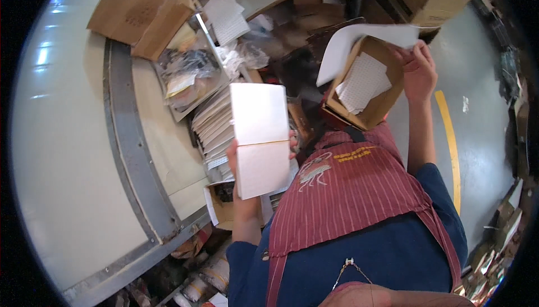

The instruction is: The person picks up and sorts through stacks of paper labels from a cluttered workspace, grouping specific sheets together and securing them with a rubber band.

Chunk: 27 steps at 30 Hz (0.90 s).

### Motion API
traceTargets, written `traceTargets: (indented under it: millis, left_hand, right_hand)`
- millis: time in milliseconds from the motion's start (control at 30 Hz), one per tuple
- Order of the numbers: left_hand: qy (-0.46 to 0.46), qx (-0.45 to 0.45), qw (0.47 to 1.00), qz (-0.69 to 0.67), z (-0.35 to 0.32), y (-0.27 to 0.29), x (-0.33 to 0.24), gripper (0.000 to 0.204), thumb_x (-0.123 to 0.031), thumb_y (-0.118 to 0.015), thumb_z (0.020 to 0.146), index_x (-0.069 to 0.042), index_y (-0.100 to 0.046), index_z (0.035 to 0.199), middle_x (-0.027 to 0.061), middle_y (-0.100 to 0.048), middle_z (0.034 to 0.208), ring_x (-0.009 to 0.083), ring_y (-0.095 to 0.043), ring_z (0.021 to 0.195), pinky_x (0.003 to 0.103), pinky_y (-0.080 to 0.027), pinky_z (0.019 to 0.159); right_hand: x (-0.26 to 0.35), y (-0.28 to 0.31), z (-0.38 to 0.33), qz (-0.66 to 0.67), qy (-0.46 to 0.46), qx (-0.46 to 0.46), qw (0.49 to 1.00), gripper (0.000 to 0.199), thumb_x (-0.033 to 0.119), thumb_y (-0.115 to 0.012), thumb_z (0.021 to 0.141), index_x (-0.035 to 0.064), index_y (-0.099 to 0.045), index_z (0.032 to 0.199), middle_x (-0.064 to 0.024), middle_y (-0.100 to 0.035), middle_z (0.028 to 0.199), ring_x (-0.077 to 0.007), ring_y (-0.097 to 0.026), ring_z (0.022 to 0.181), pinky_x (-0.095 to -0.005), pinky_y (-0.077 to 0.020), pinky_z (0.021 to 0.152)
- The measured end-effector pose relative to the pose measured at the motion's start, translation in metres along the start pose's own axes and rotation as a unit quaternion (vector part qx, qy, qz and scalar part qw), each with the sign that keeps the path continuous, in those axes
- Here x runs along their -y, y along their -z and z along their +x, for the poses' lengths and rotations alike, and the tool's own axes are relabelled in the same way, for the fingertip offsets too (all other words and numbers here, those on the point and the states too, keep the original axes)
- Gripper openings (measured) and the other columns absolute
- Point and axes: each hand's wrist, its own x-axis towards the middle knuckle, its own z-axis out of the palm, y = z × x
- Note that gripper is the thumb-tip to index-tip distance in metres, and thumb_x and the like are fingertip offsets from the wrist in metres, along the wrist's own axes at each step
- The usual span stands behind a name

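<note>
While the person's left hand (pixel 232 156) grips a white paper stack (pixel 261 113) circled by a tan band (pixel 263 143), the right hand (pixel 421 74) is at the rim of a cardboard box (pixel 387 105), beside a curved white sheet (pixel 341 49); whether it grips either cannot be told. Patterned papers (pixel 360 85) lie inside the box.

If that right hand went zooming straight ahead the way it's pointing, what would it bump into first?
Probably the white sheet right by the right hand, then the big cardboard box beyond it, though how far off is hard to tell.
</note>
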Motion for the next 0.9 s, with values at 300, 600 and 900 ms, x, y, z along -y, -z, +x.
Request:
traceTargets:
  millis: [300, 600, 900]
  left_hand:
    - [-0.083, -0.031, 0.996, 0.000, -0.008, 0.005, -0.011, 0.109, -0.077, -0.046, 0.083, -0.002, -0.020, 0.158, 0.0372, -0.038, 0.146, 0.0502, -0.050, 0.126, 0.059, -0.048, 0.100]
    - [-0.050, -0.059, 0.997, -0.008, 0.006, -0.006, -0.002, 0.103, -0.073, -0.046, 0.085, -0.003, -0.021, 0.157, 0.0356, -0.040, 0.146, 0.0486, -0.052, 0.124, 0.058, -0.047, 0.100]
    - [-0.039, -0.131, 0.985, 0.108, -0.003, -0.001, 0.012, 0.092, -0.064, -0.044, 0.091, -0.001, -0.026, 0.155, 0.0324, -0.044, 0.144, 0.0428, -0.054, 0.125, 0.053, -0.050, 0.099]
  right_hand:
    - [-0.023, 0.059, -0.047, -0.267, 0.003, -0.022, 0.963, 0.012, -0.004, -0.064, 0.085, -0.0034, -0.070, 0.096, -0.0093, -0.070, 0.110, -0.0131, -0.062, 0.101, -0.0266, -0.0474, 0.091]
    - [-0.122, 0.184, -0.077, -0.386, -0.312, -0.082, 0.864, 0.031, 0.003, -0.071, 0.081, -0.0081, -0.068, 0.109, -0.0102, -0.070, 0.103, -0.0179, -0.068, 0.093, -0.0271, -0.0546, 0.082]
    - [-0.147, 0.179, -0.087, -0.612, -0.418, 0.174, 0.649, 0.061, 0.027, -0.069, 0.078, -0.0019, -0.060, 0.131, -0.0229, -0.065, 0.127, -0.0327, -0.065, 0.115, -0.0384, -0.0511, 0.098]
